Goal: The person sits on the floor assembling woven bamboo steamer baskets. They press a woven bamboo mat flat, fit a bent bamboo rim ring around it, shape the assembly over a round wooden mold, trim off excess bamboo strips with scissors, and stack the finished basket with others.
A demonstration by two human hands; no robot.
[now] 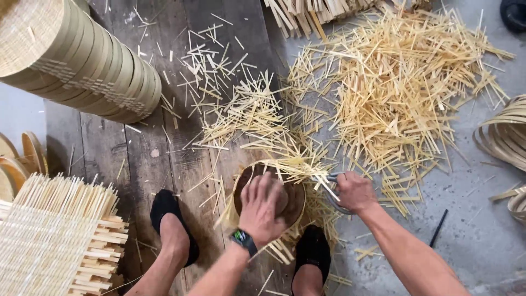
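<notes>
Only the head view to go on here. My left hand (pixel 263 207) is spread flat, fingers open and pressing down on a round wooden block (pixel 274 200) sitting inside a woven bamboo round (pixel 285 164), which lies low in the middle of the frame, between my two black-socked feet (pixel 174 226). My right hand (pixel 355 192) is closed around the handles of a pair of shears (pixel 331 189), blades right at the rim where the loose strip ends stick out. My take on doing this well: keep the block pinned hard so the weave can't shift, and cut close along the rim, a little bit at a time. All of this is on dark, worn wooden planks (pixel 109 148), with grey concrete floor (pixel 476 219) off to the right. There's a big heap of trimmed bamboo offcuts (pixel 405 82) beyond the work, a stack of finished bamboo rings (pixel 82 60) top left, a woven mat (pixel 49 241) bottom left, and coiled bamboo strips (pixel 504 131) at the right edge.
</notes>
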